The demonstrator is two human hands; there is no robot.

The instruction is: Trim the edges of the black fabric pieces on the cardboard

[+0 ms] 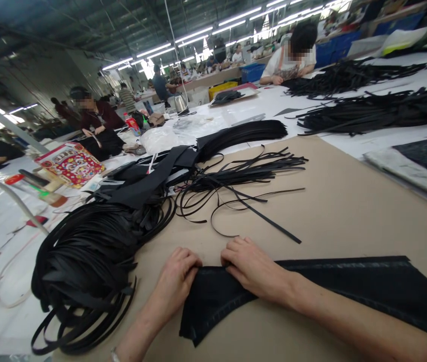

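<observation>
A long black fabric panel (352,284) lies on the brown board (371,201), its upper edge marked by a pale line. At the panel's left end, my left hand (179,274) pinches the upper edge with curled fingers. A short way to the right, my right hand (247,261) grips the same edge, fingers closed over it, and its forearm lies across the panel. Narrow black strips (251,173) are spread on the board just beyond both hands. To the left of my left hand sits a big coiled bundle of black strips (88,251).
Wider black pieces (243,136) are stacked behind the loose strips. More strip piles (379,108) lie at the far right. A red patterned box (70,163) and a brush jar (53,197) stand at left. Across the tables, a person (292,55) and other workers sit.
</observation>
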